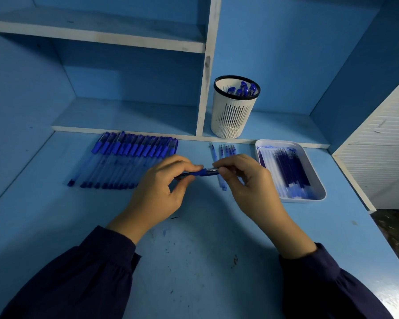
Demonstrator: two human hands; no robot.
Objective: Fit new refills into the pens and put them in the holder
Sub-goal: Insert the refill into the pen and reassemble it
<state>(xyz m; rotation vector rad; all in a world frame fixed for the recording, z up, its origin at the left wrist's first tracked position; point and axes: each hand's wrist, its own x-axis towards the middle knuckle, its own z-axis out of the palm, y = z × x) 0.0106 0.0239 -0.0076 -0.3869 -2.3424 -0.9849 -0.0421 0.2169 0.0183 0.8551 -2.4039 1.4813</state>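
Blue pen (202, 173), perhaps rubber-gripped, left hand (157, 194), right hand (251, 187)

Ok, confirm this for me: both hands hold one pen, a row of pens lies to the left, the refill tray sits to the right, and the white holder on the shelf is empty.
Not empty: the head view shows several blue pens standing in the white holder. The rest stands: left hand and right hand hold one pen.

A row of pens (124, 157) lay left of the fingers (187, 165), a tray (316, 176) of refills (290, 169) right, the holder (230, 116) behind them on a shelf (274, 125).
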